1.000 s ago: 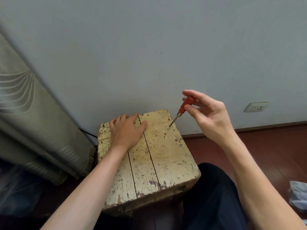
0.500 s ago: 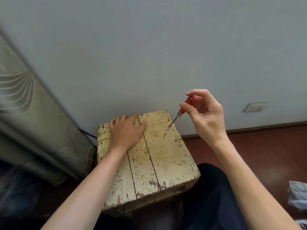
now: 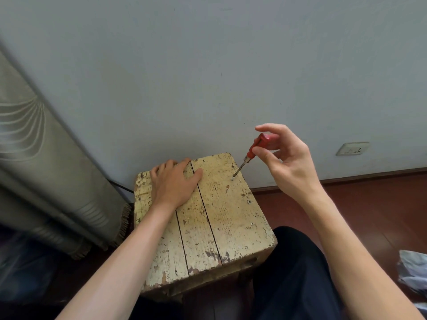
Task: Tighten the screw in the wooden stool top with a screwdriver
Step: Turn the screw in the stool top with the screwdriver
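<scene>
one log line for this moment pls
left hand: flat on stool top | right hand: pinches screwdriver | tip: on screw | phase: tightening

No writing, label, brand or number can be read. The wall socket, right of the stool, is too small and blurred for any marking. The screwdriver handle shows nothing legible.
</scene>
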Action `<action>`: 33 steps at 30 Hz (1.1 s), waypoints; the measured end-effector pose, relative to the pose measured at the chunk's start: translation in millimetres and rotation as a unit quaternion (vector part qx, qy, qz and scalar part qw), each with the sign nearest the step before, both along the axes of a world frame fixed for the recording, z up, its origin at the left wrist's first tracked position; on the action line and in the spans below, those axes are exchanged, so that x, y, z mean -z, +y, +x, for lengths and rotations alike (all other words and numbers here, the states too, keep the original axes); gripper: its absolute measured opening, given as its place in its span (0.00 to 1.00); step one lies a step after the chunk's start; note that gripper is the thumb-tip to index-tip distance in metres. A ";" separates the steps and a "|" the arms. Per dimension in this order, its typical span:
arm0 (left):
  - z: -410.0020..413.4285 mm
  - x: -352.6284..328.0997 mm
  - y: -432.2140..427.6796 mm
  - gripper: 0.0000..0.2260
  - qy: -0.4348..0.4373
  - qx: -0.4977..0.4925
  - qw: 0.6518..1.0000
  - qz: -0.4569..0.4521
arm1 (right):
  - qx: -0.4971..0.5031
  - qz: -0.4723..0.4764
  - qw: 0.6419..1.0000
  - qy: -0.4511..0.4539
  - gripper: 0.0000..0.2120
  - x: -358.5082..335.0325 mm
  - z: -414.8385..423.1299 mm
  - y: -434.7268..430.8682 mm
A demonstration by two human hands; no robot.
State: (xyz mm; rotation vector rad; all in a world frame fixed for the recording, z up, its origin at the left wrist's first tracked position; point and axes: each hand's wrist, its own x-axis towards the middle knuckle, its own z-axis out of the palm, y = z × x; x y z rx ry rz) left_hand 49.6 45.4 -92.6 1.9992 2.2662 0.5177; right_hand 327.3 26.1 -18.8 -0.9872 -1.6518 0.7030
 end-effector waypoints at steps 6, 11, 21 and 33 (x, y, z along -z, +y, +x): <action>0.3 -0.8 0.0 0.31 -0.002 -0.002 1.000 -0.002 | 0.040 0.018 0.998 0.038 0.14 1.5 -11.4 -0.3; -0.2 -1.3 -0.2 0.31 -0.002 -0.001 1.000 -0.002 | 0.038 0.015 0.998 0.044 0.14 3.9 -3.9 0.0; 0.5 -1.7 -0.7 0.31 -0.003 -0.001 1.000 0.000 | -0.032 -0.008 0.999 0.025 0.16 0.5 7.1 3.2; 0.4 -1.3 -0.6 0.31 0.000 -0.001 1.000 -0.007 | 0.041 0.030 0.996 0.069 0.12 5.8 -12.2 3.2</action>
